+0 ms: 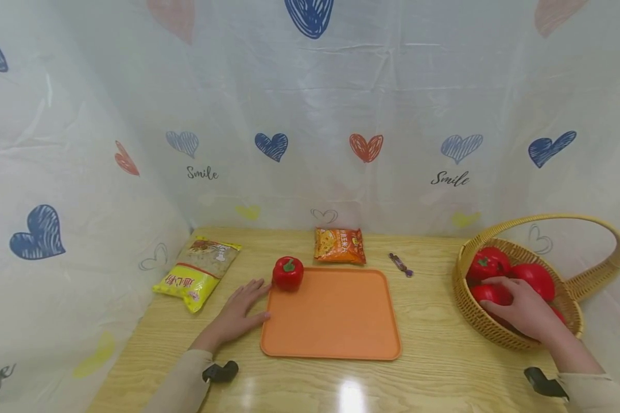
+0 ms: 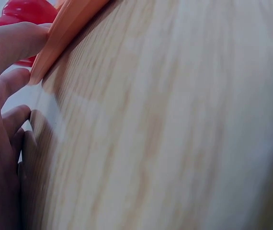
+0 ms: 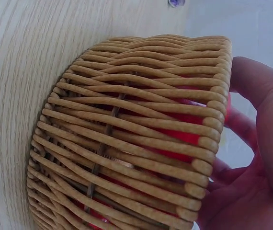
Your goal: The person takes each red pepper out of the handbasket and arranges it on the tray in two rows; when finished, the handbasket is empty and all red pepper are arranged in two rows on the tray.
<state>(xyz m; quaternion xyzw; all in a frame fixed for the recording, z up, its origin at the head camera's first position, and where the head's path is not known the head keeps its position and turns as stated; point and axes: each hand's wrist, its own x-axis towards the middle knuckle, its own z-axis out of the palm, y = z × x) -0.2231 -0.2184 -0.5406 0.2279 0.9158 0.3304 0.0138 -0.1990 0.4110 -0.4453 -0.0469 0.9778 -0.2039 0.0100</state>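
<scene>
My left hand [image 1: 241, 312] lies on the table with its fingers spread, thumb and fingertips at the left edge of the orange tray [image 1: 333, 321]. On the tray's back left corner sits a red bell pepper [image 1: 287, 274] with a green stem. My right hand [image 1: 524, 306] reaches over the rim of the wicker basket [image 1: 475, 330], thumb and fingers around a round red vegetable [image 1: 488, 293]. The right wrist view shows the basket's woven side [image 3: 127, 115] hiding most of what that hand holds. Beside it in the basket are another red bell pepper [image 1: 488, 263] and a larger red one [image 1: 536, 279].
A yellow bag of pasta [image 1: 198, 272] lies at the back left. Behind the tray is an orange snack packet [image 1: 339, 245], with a small purple-wrapped stick [image 1: 400, 264] to its right. The basket's tall handle [image 1: 547, 218] arches over its contents. Curtains [image 1: 341, 115] enclose the table.
</scene>
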